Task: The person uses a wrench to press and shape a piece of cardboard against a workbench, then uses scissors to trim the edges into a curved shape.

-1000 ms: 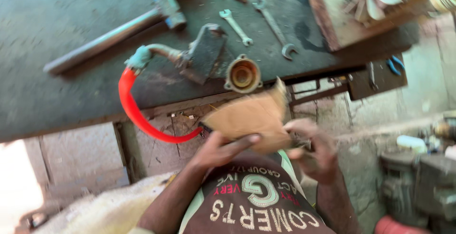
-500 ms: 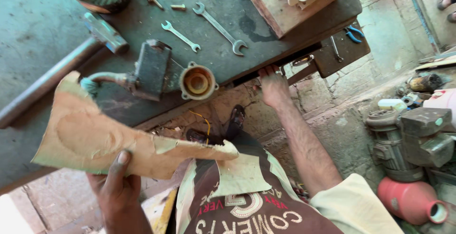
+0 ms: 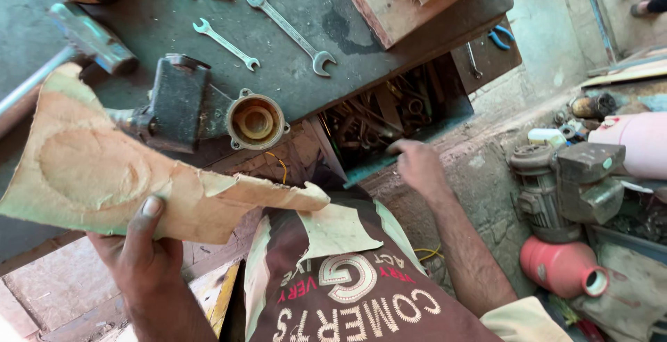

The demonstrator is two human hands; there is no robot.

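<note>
Head view: torn cardboard sheet (image 3: 111, 175), with a circular imprint pressed into it, is held flat in front of the workbench (image 3: 42, 9), just below its near edge. Left hand (image 3: 142, 259) clamps the sheet's lower edge, thumb on top and fingers underneath, which keeps the imprinted face up and readable. Right hand (image 3: 417, 165) reaches to the open drawer (image 3: 389, 116) under the bench, fingers loosely together and resting at its front lip, holding nothing visible. On the bench above the sheet lie a pump housing (image 3: 201, 109), two open-ended spanners (image 3: 292, 33) and a hammer (image 3: 76, 43).
</note>
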